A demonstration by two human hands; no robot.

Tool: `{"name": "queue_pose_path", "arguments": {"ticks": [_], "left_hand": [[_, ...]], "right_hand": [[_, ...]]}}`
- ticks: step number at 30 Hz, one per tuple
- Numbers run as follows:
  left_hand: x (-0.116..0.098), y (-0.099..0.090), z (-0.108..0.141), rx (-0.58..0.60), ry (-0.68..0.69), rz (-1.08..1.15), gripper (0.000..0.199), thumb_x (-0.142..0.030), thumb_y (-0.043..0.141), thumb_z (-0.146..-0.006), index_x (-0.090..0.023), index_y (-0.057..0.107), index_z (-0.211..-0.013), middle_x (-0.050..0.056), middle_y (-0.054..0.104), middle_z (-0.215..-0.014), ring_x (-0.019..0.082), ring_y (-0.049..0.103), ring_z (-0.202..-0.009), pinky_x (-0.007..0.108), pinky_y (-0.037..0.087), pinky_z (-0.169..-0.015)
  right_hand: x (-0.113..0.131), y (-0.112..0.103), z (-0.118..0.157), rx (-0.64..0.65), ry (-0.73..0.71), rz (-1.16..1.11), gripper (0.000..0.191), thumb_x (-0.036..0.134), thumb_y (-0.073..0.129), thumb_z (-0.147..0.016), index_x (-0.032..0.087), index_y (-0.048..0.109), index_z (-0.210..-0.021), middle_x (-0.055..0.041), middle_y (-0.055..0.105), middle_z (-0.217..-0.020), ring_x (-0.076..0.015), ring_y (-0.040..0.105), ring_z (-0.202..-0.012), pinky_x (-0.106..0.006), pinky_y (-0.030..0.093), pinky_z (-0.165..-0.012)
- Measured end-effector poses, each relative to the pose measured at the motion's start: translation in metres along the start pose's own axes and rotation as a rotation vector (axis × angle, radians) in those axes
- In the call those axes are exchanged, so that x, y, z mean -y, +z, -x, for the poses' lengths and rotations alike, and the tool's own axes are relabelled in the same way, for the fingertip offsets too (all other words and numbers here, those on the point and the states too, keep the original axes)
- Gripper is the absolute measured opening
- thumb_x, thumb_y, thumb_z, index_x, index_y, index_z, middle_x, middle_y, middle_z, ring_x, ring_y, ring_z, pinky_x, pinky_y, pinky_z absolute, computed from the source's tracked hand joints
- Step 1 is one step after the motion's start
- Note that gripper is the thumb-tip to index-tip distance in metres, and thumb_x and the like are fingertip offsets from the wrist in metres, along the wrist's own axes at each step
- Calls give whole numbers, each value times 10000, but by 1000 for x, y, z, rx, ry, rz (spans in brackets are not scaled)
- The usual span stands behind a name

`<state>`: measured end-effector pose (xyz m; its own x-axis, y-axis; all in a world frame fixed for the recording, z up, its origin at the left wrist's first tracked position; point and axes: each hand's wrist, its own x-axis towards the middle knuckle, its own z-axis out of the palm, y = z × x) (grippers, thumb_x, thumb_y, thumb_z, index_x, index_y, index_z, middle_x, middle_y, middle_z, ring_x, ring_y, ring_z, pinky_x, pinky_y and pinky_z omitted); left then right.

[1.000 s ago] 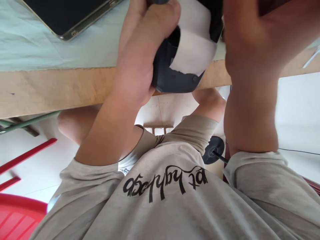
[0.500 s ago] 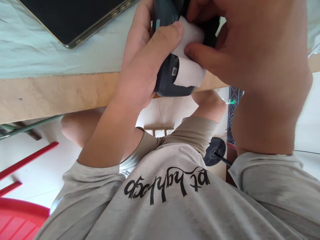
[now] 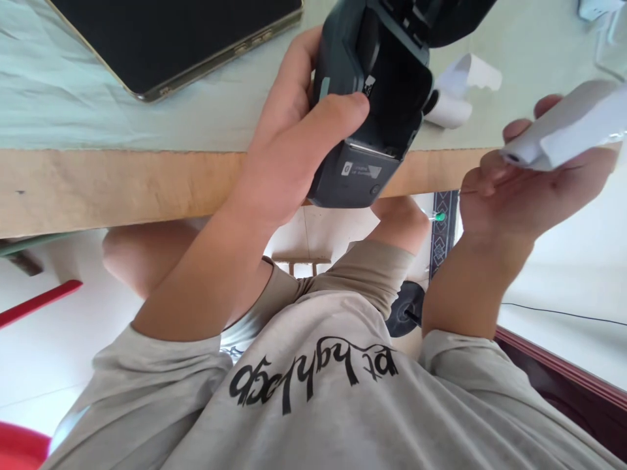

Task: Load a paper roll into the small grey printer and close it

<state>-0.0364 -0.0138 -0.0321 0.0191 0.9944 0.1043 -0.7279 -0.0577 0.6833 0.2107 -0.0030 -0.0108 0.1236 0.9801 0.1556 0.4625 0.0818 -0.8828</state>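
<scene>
A dark handheld device [image 3: 360,173] with its cover swung open is gripped in my left hand [image 3: 294,140], the thumb over its edge by the hollow compartment. No paper roll shows inside that compartment. My right hand [image 3: 529,189] is palm up at the right, its fingers curled around a white paper roll [image 3: 568,130] with a loose end. Behind the device, a curled strip of white paper [image 3: 448,108] lies on the table cloth.
A black flat device with a metallic edge [image 3: 181,39] lies on the cloth-covered table [image 3: 73,117] at the upper left. The wooden table edge [image 3: 98,189] runs below it. White objects sit at the upper right corner. Red plastic furniture [image 3: 22,447] is at the lower left.
My right hand has moved away to the right and now holds the paper roll, which is out of the device. The open compartment and the curled paper on the table have come into view.
</scene>
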Motion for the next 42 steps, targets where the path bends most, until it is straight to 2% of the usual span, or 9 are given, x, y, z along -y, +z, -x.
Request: {"name": "queue_pose_path", "arguments": {"ticks": [6, 9, 14, 20, 23, 26, 30, 34, 42], "left_hand": [[-3, 1, 1, 11, 4, -1, 197, -194, 543, -733, -208, 531, -929, 11, 544, -856, 110, 523, -775, 275, 453, -650], [-3, -1, 0, 40, -33, -7, 208, -211, 564, -712, -228, 539, -918, 11, 550, -867, 122, 519, -775, 297, 463, -666], [-1, -5, -2, 51, 3, -10, 201, -224, 567, -714, -237, 556, -915, 12, 545, -866, 124, 524, -796, 289, 462, -669], [-2, -8, -3, 148, -37, -66, 251, -255, 599, -703, -244, 546, -948, 26, 545, -924, 155, 530, -873, 327, 486, -745], [-3, -12, -6, 78, -3, -34, 225, -251, 568, -720, -240, 528, -941, 14, 532, -889, 142, 531, -847, 323, 473, -717], [-4, -19, -10, 207, -86, -82, 381, -260, 696, -611, -216, 553, -961, 26, 562, -901, 155, 535, -840, 334, 509, -732], [-5, -22, -9, 230, -36, -108, 367, -303, 649, -679, -230, 531, -1018, 23, 555, -934, 153, 534, -843, 322, 527, -691], [-4, -14, -4, 147, -36, -52, 286, -204, 583, -690, -233, 529, -970, 11, 570, -885, 139, 523, -786, 308, 501, -637], [-6, -15, -8, 156, -56, -98, 291, -219, 625, -655, -225, 543, -934, 24, 553, -883, 156, 505, -835, 329, 491, -702]], "right_hand": [[-8, -3, -3, -189, -14, 29, 243, 356, 318, -824, 203, 287, -1011, 25, 387, -761, 36, 372, -496, -113, 268, -421], [-2, 1, -20, -187, -137, 118, 235, 262, 437, -761, 186, 328, -955, 24, 393, -775, 31, 415, -560, -141, 384, -533], [-21, -3, -45, -177, -193, 278, 264, 135, 544, -665, 153, 438, -907, 3, 445, -818, 20, 394, -689, -124, 299, -594], [-22, -5, -31, -198, -232, 417, 545, 148, 551, -698, 220, 361, -1203, -25, 486, -1114, -37, 488, -907, -192, 391, -787], [-3, 0, -17, -302, -384, 491, 313, 227, 482, -780, 170, 434, -1084, -40, 454, -1095, -68, 464, -1012, -239, 376, -879], [9, 14, -9, -168, -465, 574, 183, 265, 397, -832, 150, 531, -879, -40, 514, -893, -70, 482, -877, -252, 392, -833], [11, 33, -16, 115, -401, 653, 331, 158, 503, -739, 196, 567, -1062, -35, 556, -1093, -125, 482, -1064, -306, 393, -982], [14, 40, -26, 179, -297, 594, 431, 69, 490, -687, 193, 546, -1096, -32, 543, -1132, -120, 480, -1063, -316, 381, -993], [34, 31, 5, 209, 72, -7, 367, 274, 256, -773, 214, 403, -1105, -44, 461, -875, -32, 410, -647, -186, 355, -519]]}}
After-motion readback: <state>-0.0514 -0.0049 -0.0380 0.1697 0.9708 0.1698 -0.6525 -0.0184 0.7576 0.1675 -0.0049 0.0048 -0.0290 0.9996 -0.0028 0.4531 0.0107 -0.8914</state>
